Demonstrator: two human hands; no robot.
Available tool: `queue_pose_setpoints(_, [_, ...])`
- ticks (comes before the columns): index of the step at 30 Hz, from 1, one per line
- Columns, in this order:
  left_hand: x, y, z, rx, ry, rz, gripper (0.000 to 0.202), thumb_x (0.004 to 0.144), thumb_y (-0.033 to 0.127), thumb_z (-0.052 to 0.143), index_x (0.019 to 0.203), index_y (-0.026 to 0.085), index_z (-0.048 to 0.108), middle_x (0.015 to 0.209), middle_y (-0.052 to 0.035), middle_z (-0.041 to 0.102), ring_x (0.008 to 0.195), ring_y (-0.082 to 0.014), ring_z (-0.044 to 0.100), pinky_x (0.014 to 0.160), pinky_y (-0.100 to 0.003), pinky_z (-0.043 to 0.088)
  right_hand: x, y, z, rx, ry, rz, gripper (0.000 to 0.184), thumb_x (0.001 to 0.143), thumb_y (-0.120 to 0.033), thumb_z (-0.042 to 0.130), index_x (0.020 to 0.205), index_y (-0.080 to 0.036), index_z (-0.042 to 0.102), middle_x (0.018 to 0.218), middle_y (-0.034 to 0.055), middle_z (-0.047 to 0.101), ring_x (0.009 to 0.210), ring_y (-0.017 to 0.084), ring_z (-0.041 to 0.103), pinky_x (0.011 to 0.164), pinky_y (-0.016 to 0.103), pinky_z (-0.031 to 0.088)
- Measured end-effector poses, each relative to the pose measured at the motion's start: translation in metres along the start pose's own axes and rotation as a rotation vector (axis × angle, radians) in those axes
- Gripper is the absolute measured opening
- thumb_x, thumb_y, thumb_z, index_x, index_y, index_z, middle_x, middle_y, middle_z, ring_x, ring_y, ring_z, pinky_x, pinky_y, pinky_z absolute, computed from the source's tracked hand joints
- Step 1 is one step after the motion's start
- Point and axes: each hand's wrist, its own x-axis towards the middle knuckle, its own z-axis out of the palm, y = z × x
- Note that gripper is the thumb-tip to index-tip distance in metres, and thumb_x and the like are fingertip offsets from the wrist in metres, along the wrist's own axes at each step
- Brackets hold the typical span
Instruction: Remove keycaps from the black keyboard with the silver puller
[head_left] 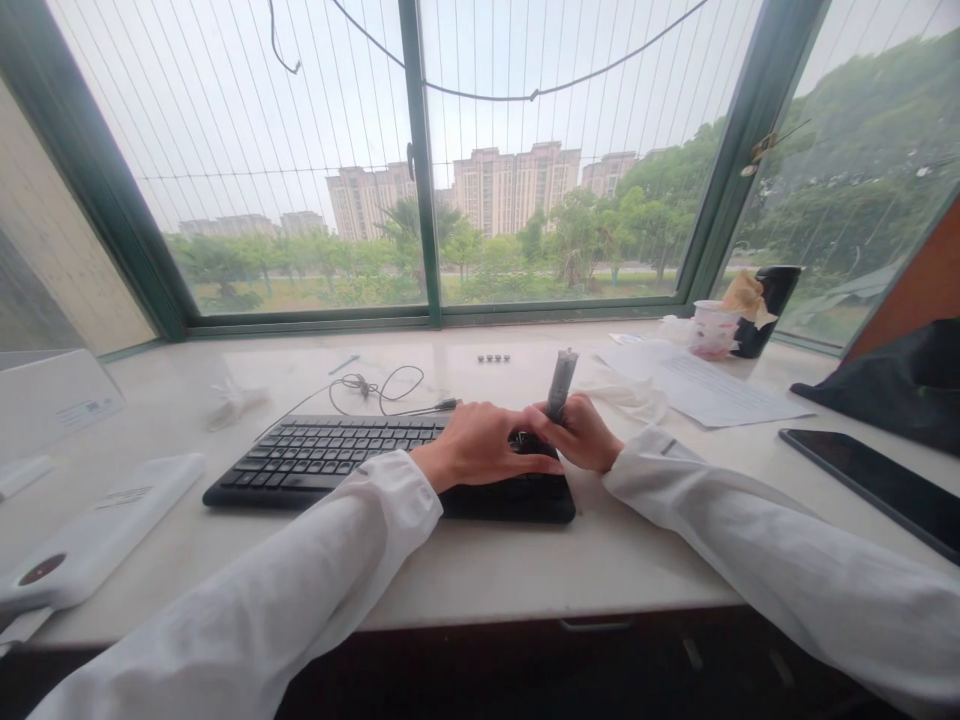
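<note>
Right hand (583,436): grip closed around grey handle (562,385).
Left hand (476,446): over right part of keyboard (315,452); grip closure cannot be determined.

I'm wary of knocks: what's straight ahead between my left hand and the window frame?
In the head view, four small dark pieces lie in a row beyond the left hand.
</note>
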Motion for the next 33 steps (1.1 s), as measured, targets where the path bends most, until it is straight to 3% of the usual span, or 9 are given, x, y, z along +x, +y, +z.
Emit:
queue_pose_setpoints(4, [-0.004, 0.006, -0.001, -0.007, -0.036, 0.064, 0.079, 0.067, 0.087, 0.050, 0.108, 0.021, 0.063, 0.095, -0.0064, 0.072, 0.086, -0.0276, 0.068, 0.069, -0.033, 0.046, 0.000, -0.002, -0.001, 0.013, -0.002, 0.010, 0.049, 0.096, -0.042, 0.040, 0.055, -0.017, 0.044, 0.051, -0.0042, 0.039, 0.050, 0.007, 0.036, 0.052, 0.023, 0.030])
queue_pose_setpoints(10, [-0.006, 0.006, 0.003, -0.047, -0.081, 0.124, 0.086, 0.070, 0.088, 0.045, 0.119, 0.018, 0.055, 0.117, -0.0107, 0.067, 0.101, -0.0302, 0.065, 0.083, -0.038, 0.049, 0.001, -0.005, -0.002, 0.096, -0.029, 0.065, 0.050, 0.095, -0.047, 0.040, 0.056, -0.018, 0.038, 0.054, -0.0042, 0.035, 0.053, 0.008, 0.034, 0.052, 0.024, 0.029])
queue_pose_setpoints(14, [-0.007, 0.004, 0.003, -0.099, -0.097, 0.189, 0.091, 0.067, 0.088, 0.049, 0.127, 0.019, 0.051, 0.125, -0.0103, 0.063, 0.110, -0.0309, 0.061, 0.097, -0.041, 0.045, 0.004, -0.005, -0.001, 0.196, -0.033, 0.181, 0.055, 0.093, -0.054, 0.040, 0.052, -0.019, 0.038, 0.050, -0.0038, 0.035, 0.050, 0.009, 0.034, 0.051, 0.025, 0.029])
queue_pose_setpoints(19, [-0.007, 0.002, 0.006, -0.084, -0.121, 0.160, 0.097, 0.064, 0.091, 0.047, 0.126, 0.017, 0.052, 0.128, -0.0136, 0.060, 0.117, -0.0334, 0.057, 0.105, -0.043, 0.039, 0.007, -0.005, 0.001, 0.314, -0.038, 0.315, 0.058, 0.091, -0.059, 0.042, 0.049, -0.019, 0.041, 0.045, -0.0028, 0.040, 0.048, 0.010, 0.039, 0.053, 0.026, 0.034])
queue_pose_setpoints(24, [-0.011, -0.007, 0.009, 0.002, -0.204, 0.173, 0.115, 0.062, 0.092, 0.045, 0.147, 0.014, 0.033, 0.153, -0.0185, 0.036, 0.140, -0.0384, 0.034, 0.115, -0.050, 0.025, 0.008, -0.007, 0.000, 0.278, -0.026, 0.324, 0.058, 0.089, -0.059, 0.043, 0.047, -0.019, 0.040, 0.044, -0.0032, 0.038, 0.046, 0.009, 0.038, 0.052, 0.027, 0.033])
queue_pose_setpoints(27, [-0.013, -0.010, 0.008, 0.032, -0.246, 0.192, 0.121, 0.062, 0.093, 0.043, 0.152, 0.015, 0.022, 0.158, -0.0186, 0.026, 0.144, -0.0389, 0.026, 0.116, -0.050, 0.021, 0.008, -0.008, -0.001, 0.250, -0.023, 0.326, 0.058, 0.089, -0.059, 0.043, 0.047, -0.019, 0.041, 0.044, -0.0032, 0.038, 0.047, 0.009, 0.037, 0.051, 0.027, 0.032])
queue_pose_setpoints(33, [-0.008, -0.008, 0.006, 0.058, -0.193, 0.199, 0.114, 0.061, 0.094, 0.043, 0.142, 0.015, 0.039, 0.143, -0.0180, 0.049, 0.130, -0.0367, 0.046, 0.112, -0.046, 0.028, 0.010, -0.005, 0.001, 0.202, -0.006, 0.320, 0.056, 0.088, -0.060, 0.042, 0.050, -0.019, 0.041, 0.048, -0.0024, 0.039, 0.050, 0.010, 0.038, 0.053, 0.027, 0.032])
